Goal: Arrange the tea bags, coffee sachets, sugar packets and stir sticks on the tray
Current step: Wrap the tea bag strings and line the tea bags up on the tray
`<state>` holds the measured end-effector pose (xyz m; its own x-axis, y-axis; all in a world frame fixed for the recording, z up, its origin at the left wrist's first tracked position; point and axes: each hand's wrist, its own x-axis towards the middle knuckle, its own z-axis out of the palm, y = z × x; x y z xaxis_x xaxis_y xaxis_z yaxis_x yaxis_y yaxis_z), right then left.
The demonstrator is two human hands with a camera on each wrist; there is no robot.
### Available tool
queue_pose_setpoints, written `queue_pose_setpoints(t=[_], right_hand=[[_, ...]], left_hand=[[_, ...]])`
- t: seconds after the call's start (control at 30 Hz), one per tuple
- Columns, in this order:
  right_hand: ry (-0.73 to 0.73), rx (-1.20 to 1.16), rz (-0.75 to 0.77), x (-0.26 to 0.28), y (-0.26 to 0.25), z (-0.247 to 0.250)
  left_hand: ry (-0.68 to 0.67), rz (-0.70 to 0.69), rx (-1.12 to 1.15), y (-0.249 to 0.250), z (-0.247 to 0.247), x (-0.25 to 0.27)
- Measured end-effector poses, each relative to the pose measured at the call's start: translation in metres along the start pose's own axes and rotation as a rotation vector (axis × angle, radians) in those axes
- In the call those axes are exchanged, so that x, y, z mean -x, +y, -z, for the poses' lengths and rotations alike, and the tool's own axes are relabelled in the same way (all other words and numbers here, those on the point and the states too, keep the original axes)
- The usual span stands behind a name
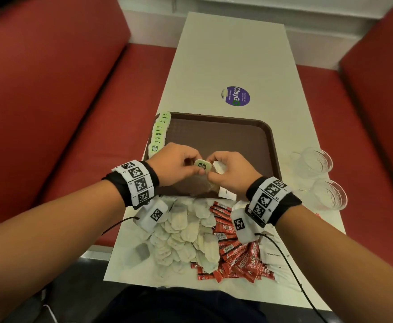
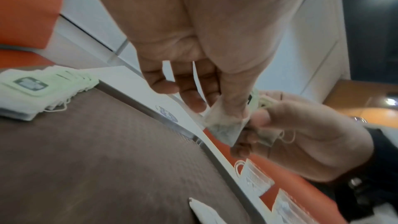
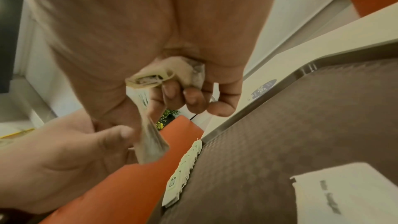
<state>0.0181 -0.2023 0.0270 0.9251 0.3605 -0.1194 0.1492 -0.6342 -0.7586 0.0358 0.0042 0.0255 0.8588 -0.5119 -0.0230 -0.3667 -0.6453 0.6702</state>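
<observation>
Tea bag [image 1: 202, 164] pinched between both hands, left hand [image 1: 175, 163] and right hand [image 1: 230, 170], above brown tray [image 1: 267, 145].

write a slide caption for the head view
Both hands hold a tea bag above the brown tray.

White table [image 1: 232, 54], 2 red padded benches [image 1: 51, 89] either side, white wall [image 1: 260, 5] behind

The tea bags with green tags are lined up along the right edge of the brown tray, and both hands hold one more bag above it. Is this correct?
Not quite: the row of tea bags runs along the tray's left edge, as the head view shows. The rest holds: the left hand and right hand together hold one more tea bag above it.
</observation>
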Motion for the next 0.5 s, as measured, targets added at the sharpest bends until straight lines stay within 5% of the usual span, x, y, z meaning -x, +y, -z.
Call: queue_pose_setpoints(t=[0.27,0.4,0.5], right_hand=[[-0.016,0.027,0.025,-0.026,-0.01,-0.019],[-0.044,-0.07,-0.031,-0.035,-0.01,-0.02],[-0.067,-0.097,-0.046,-0.042,-0.008,-0.019]], left_hand=[[0.12,0.085,0.112,-0.039,0.021,0.009],[0.275,0.339,0.006,-0.079,0.034,0.007],[0.215,0.524,-0.084,-0.105,0.04,0.007]])
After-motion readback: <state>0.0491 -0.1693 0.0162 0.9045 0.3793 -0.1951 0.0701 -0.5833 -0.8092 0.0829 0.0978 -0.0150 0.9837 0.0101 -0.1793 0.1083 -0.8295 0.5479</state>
